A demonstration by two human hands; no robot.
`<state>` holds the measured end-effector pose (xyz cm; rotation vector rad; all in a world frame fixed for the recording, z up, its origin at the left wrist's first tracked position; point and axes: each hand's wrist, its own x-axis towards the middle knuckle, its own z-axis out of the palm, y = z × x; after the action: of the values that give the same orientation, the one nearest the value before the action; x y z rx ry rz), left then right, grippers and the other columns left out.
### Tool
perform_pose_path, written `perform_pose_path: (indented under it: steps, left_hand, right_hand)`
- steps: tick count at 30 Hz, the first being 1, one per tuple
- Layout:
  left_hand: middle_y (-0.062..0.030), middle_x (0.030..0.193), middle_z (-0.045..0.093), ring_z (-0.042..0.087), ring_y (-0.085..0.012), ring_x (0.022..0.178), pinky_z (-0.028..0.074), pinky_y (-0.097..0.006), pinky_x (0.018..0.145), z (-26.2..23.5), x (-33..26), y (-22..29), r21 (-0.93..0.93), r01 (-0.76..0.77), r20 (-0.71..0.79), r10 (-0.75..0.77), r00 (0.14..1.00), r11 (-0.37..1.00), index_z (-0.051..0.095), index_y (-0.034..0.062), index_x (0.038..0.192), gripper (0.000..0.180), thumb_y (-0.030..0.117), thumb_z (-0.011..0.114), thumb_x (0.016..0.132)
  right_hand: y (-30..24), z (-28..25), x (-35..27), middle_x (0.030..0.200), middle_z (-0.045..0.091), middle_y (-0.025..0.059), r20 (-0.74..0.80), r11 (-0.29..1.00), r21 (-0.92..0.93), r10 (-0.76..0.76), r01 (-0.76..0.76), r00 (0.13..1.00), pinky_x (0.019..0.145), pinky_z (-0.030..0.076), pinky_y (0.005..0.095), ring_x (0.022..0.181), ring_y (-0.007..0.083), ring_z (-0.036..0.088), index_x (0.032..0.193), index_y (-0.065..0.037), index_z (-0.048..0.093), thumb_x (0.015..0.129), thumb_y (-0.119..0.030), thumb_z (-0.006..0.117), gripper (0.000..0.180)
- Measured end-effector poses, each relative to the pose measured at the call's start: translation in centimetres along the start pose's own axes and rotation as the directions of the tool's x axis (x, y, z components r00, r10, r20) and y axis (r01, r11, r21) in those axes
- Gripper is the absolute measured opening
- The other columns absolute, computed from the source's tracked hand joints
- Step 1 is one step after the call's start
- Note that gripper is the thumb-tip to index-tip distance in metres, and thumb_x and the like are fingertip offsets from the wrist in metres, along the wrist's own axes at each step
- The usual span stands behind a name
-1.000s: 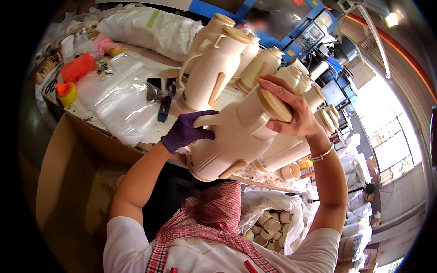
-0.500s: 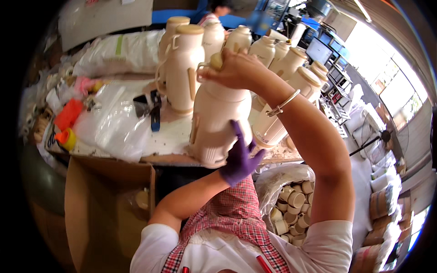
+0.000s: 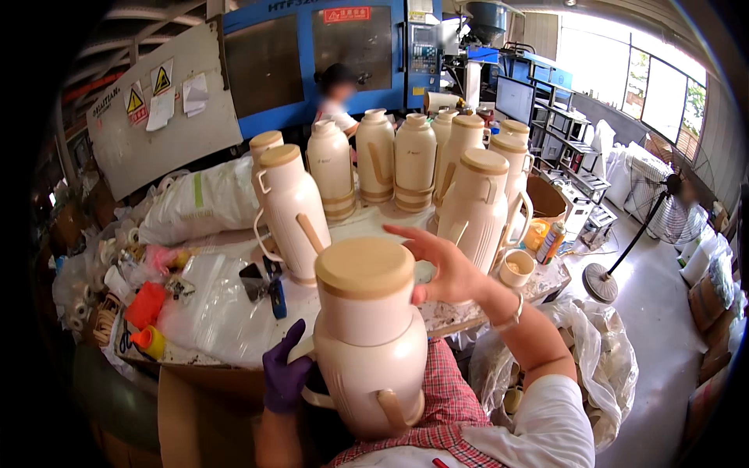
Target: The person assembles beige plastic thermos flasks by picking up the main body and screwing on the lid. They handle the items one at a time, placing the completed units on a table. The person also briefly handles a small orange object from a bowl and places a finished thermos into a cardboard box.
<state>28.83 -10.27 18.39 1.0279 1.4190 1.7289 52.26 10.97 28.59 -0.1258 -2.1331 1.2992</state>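
I hold a cream plastic thermos jug (image 3: pixel 370 355) upright close to my chest, its tan lid facing the camera and a handle low at its front. My left hand (image 3: pixel 285 376), in a purple glove, grips the jug's lower left side. My bare right hand (image 3: pixel 446 269), with a bracelet at the wrist, rests against the jug's neck just beside the lid, thumb on it and fingers spread. Directly behind stand several matching jugs (image 3: pixel 468 195) on the worktable (image 3: pixel 468 312).
Clear plastic bags (image 3: pixel 211 300), a black and blue tool (image 3: pixel 267 285), orange caps (image 3: pixel 147 308) and a small cup (image 3: pixel 515 269) lie on the table. A cardboard box (image 3: pixel 195 417) sits below left. Another person (image 3: pixel 337 97) works by the blue machine (image 3: pixel 312 54); a standing fan (image 3: pixel 605 281) is at right.
The jug was held tilted and high over the table; it now stands upright, lowered near my chest. My gloved hand shifted to its lower left, and the view has tilted up.
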Motion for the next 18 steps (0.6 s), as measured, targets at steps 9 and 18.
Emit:
perform_pose_path:
  steps: [9,18]
  left_hand:
    - [-0.0078,0.111,0.063,0.058,-0.0112,0.081,0.048,-0.024,0.069,9.9,3.1,1.2,0.184,-0.321,-0.263,0.361,0.895,0.929,0.051,-0.0029,0.131,0.059,-0.008,0.053,0.072]
    - [0.0014,0.103,0.063,0.054,-0.0045,0.076,0.047,-0.02,0.067,12.9,17.9,-7.1,0.097,-0.302,-0.233,0.317,0.919,0.948,0.058,0.0037,0.125,0.048,-0.003,0.064,0.078]
  right_hand:
    - [-6.0,-3.3,-0.4,0.082,0.053,0.0053,-0.379,0.877,-0.464,-0.328,0.129,0.865,0.077,0.044,0.0323,0.077,0.0185,0.052,0.131,0.0,0.036,0.059,-0.048,0.086,0.099]
    - [4.8,-8.9,-10.8,0.127,0.049,0.018,-0.573,0.773,-0.628,-0.375,-0.096,0.729,0.08,0.048,0.0326,0.107,0.0265,0.054,0.128,-0.001,0.046,0.074,-0.007,0.076,0.062]
